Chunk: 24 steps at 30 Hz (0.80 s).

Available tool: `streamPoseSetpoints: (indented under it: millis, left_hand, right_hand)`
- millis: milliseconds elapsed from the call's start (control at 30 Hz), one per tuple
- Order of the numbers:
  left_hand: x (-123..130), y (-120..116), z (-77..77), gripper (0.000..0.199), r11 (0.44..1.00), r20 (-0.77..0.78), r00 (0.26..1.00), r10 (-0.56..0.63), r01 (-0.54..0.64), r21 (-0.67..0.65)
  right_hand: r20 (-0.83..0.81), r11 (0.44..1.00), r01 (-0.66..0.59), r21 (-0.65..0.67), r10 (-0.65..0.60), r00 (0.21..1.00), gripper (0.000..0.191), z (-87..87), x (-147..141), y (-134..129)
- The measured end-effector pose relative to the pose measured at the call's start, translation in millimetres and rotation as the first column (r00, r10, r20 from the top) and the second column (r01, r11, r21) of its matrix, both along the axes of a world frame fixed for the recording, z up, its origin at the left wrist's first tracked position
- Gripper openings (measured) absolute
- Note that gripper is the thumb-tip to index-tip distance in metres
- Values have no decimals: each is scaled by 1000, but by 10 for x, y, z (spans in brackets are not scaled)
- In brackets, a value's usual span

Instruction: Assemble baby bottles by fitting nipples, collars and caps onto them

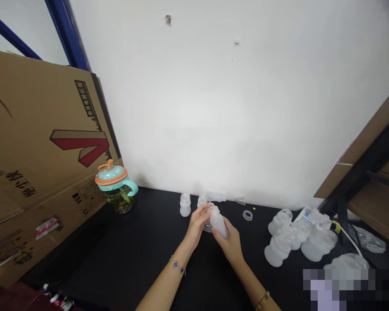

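Observation:
Over the black table point(142, 255), my right hand point(231, 242) grips a small translucent white bottle point(219, 222), tilted with its neck toward the upper left. At that neck, the fingertips of my left hand point(197, 221) pinch the bottle's top; what they hold there is too small to tell. Just behind my hands stand two more small white bottles point(185, 204) near the wall. A third one point(216, 197) lies on its side beside them.
A drinking cup with an orange and teal lid point(116, 186) stands at the left by a leaning cardboard box point(42, 160). A white ring point(247, 215) lies behind my hands. Several translucent bottles point(296, 237) are heaped at the right. A dark shelf frame point(366, 168) rises there.

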<state>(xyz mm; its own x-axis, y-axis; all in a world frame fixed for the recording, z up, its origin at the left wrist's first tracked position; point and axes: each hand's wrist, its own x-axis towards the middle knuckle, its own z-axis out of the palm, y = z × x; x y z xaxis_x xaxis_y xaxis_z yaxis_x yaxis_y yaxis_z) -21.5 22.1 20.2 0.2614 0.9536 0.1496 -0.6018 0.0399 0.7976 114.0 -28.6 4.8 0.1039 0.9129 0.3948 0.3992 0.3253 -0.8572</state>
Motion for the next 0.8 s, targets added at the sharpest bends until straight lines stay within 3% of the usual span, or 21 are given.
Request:
streamPoseSetpoints:
  millis: [200,500,800]
  left_hand:
    - [-11,-4,9,34,1000,8,1000,-19,19,25]
    - [-4,-6,-8,38,998,-74,996,59,-57,31]
    - [-15,-8,22,44,1000,-66,998,19,-17,22]
  right_hand:
    - [6,1000,-8,5,8,1000,38,-4,-1,-5]
    - [11,1000,-11,-2,11,1000,39,7,-5,-12]
    - [6,1000,3,13,-3,1000,40,-3,2,-3]
